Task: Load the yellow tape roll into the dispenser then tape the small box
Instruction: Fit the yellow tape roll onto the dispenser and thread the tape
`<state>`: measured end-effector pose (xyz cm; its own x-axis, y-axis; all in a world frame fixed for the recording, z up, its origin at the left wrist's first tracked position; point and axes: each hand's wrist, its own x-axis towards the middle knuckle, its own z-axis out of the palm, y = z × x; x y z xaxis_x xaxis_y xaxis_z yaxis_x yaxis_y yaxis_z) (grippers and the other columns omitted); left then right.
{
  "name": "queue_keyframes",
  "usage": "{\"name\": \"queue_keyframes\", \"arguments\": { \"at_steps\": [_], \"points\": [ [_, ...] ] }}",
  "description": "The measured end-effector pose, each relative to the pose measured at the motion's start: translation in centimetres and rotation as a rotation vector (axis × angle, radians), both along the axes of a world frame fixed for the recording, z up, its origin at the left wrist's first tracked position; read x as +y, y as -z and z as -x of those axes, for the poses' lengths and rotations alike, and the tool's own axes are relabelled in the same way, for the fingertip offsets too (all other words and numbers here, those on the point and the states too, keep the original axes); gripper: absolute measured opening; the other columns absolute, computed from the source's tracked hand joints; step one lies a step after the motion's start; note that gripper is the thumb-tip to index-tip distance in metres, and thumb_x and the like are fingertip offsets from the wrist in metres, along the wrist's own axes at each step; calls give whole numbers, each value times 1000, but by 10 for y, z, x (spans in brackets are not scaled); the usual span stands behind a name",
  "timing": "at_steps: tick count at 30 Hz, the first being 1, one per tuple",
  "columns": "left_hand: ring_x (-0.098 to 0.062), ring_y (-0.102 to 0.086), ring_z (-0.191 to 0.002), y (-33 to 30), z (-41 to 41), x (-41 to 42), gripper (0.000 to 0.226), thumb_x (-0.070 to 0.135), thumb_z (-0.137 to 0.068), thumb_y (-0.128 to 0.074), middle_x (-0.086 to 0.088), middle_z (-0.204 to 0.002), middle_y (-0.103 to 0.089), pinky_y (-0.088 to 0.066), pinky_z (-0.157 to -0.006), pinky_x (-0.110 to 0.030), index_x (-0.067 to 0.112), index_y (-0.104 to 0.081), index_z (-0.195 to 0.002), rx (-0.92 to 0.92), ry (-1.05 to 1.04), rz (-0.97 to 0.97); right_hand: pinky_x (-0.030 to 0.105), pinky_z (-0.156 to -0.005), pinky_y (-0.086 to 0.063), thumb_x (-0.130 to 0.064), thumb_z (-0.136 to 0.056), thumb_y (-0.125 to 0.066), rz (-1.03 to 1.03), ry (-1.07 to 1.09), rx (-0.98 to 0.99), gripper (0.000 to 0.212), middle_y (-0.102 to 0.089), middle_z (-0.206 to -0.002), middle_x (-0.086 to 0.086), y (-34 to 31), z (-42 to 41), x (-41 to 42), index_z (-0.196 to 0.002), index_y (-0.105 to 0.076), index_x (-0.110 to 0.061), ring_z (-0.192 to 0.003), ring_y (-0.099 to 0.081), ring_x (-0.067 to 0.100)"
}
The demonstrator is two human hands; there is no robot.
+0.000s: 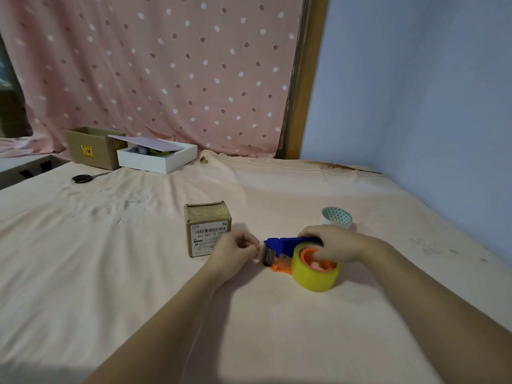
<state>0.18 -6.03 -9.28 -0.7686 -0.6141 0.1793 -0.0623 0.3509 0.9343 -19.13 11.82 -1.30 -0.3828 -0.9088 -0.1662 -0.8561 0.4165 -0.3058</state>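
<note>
The yellow tape roll (315, 275) sits on the orange hub of the blue and orange dispenser (285, 249), which lies on its side on the cloth. My right hand (332, 243) grips the dispenser's blue handle, fingers reaching into the hub. My left hand (235, 252) pinches the tape's free end at the dispenser's front roller. The small brown box (207, 228), with a barcode label facing me, stands just behind my left hand.
A patterned tape roll (336, 217) stands behind the dispenser. At the far left are black scissors (83, 178), a brown carton (91, 146) and a white box (158, 157) with its lid ajar. A blue wall (415, 92) borders the right side.
</note>
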Motion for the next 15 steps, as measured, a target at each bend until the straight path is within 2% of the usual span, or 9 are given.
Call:
{"name": "queue_keyframes", "arguments": {
  "at_steps": [1,3,5,7,8,10,12,15],
  "points": [
    [-33,-73,-87,-1,-1,0,9,15,-72,-63,-9,-79,-78,-57,-90,-51,16,-71,-75,-2,-6,5,33,-85,-59,-21,-85,-71,28,10,34,40,-71,-113,-6,5,-1,-3,-121,-61,-33,-98,-68,17],
    [-33,-73,-86,-2,-2,1,6,14,-72,-66,-9,-80,-78,-57,-89,-51,13,-71,-77,2,-9,10,34,-74,-57,-16,-83,-68,48,0,54,40,-69,-102,-6,15,-4,-8,-118,-60,-33,-85,-66,16],
    [-25,-72,-79,-4,-3,1,3,11,-76,-71,-7,-80,-78,-58,-83,-42,14,-71,-75,7,-11,-17,36,-74,-53,-11,-82,-64,63,-57,104,35,-65,-96,-5,25,0,-9,-110,-60,-31,-84,-62,18],
    [-14,-69,-72,-5,-5,2,12,11,-79,-74,-6,-79,-77,-53,-74,-33,17,-69,-70,8,2,-46,34,-70,-47,-9,-77,-64,102,-57,64,25,-60,-84,-6,32,6,-4,-91,-56,-28,-78,-58,15],
    [-16,-69,-73,-3,-5,1,15,10,-80,-73,-7,-79,-78,-52,-72,-33,19,-67,-69,7,10,-53,31,-65,-44,-8,-75,-65,123,-38,10,23,-57,-77,-7,33,9,-1,-85,-54,-25,-71,-54,11],
    [-30,-74,-80,-2,-5,-1,14,9,-79,-68,-11,-80,-79,-52,-72,-38,17,-63,-70,10,19,-69,21,-56,-38,-3,-74,-68,147,-17,-57,24,-51,-69,-9,34,11,5,-79,-52,-21,-59,-46,3],
    [-38,-74,-88,-1,-3,-1,7,9,-77,-64,-14,-80,-79,-54,-73,-41,13,-61,-72,18,12,-93,19,-54,-37,-2,-74,-69,153,-24,-80,26,-49,-68,-9,35,12,9,-77,-51,-20,-57,-44,4],
    [-37,-76,-84,0,1,0,7,7,-78,-64,-14,-77,-79,-55,-72,-41,11,-60,-74,29,-4,-100,19,-55,-38,-6,-75,-71,130,-51,-100,22,-51,-71,-9,34,15,16,-81,-54,-18,-59,-45,4]
  ]
}}
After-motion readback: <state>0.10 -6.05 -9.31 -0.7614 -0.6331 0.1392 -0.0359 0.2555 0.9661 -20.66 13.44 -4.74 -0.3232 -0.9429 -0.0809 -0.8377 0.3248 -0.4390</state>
